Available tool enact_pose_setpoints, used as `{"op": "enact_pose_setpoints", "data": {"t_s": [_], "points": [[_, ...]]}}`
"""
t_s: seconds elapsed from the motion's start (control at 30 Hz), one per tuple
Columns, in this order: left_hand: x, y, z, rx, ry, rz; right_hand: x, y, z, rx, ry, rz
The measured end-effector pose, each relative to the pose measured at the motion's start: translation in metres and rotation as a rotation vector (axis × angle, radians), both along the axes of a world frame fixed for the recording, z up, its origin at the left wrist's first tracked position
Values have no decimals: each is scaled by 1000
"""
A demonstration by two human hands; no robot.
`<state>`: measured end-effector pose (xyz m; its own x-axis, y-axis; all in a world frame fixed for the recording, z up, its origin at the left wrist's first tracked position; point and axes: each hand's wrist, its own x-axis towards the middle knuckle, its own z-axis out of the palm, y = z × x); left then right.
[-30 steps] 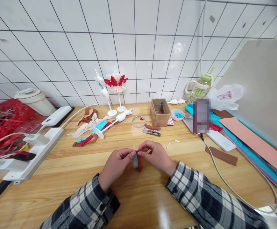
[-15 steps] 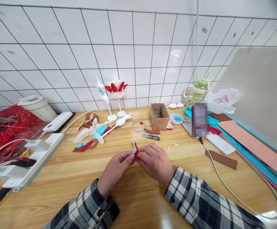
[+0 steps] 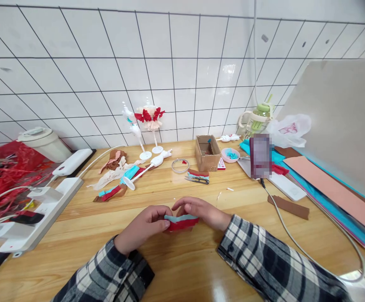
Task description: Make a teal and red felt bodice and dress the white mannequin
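A layered strip of crepe paper [image 3: 182, 224], pale blue along its top edge and red below, lies stretched out flat between my hands above the table. My left hand [image 3: 147, 224] pinches its left end between thumb and fingers. Over its right end hovers my right hand [image 3: 203, 210], fingers extended towards the left; whether they touch the paper I cannot tell. Just beyond the hands are black thread snips [image 3: 197, 180] beside another red-and-blue strip [image 3: 198, 173]. A metal ring [image 3: 180, 166] rests to their left.
Small white dress forms [image 3: 136, 130] stand by the tiled wall, and another [image 3: 149, 168] lies among paper scraps [image 3: 111, 191]. Behind the snips are a cardboard box [image 3: 208, 157] and a pink bowl [image 3: 230, 155]. A power strip [image 3: 56, 205] is left; a cable [image 3: 291, 228] crosses the right.
The strip, bunched upright between both hands before, is now spread out sideways. My right hand has let go of its pinch and straightened its fingers. The view has shifted slightly.
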<state>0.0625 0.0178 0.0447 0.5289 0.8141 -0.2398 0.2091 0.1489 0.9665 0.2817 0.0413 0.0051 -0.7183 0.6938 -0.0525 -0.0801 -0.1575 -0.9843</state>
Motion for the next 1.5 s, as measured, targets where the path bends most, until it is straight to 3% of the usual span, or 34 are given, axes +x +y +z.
{"op": "enact_pose_setpoints", "data": {"t_s": [0.17, 0.33, 0.63, 0.8, 1.0, 1.07, 1.13, 1.3, 1.4, 1.5], "points": [[-5, 9, -12, 8, 37, 83, -2, 6, -10, -60, 1, -66], [-6, 15, -24, 0, 96, 249, -4, 10, -16, -92, -55, -184], [-9, 18, -18, 123, 105, 437, -1, 13, -15, -269, -17, -262], [-13, 20, -17, 144, 151, 393, 1, 15, -16, -257, -70, -357], [-16, 23, -27, 217, 200, 369, 1, 19, -17, -189, -144, -387], [-16, 24, -30, 247, 237, 380, 0, 19, -20, -120, -181, -415], [-16, 24, -31, 278, 277, 416, 0, 19, -20, 49, -272, -436], [-19, 23, -22, 366, 280, 587, 21, 29, -11, 773, -794, -686], [-24, 21, -15, 367, 261, 575, 39, 45, -9, 889, -1039, -770], [-26, 20, -10, 320, 319, 563, 43, 58, -11, 946, -1122, -697]]}}
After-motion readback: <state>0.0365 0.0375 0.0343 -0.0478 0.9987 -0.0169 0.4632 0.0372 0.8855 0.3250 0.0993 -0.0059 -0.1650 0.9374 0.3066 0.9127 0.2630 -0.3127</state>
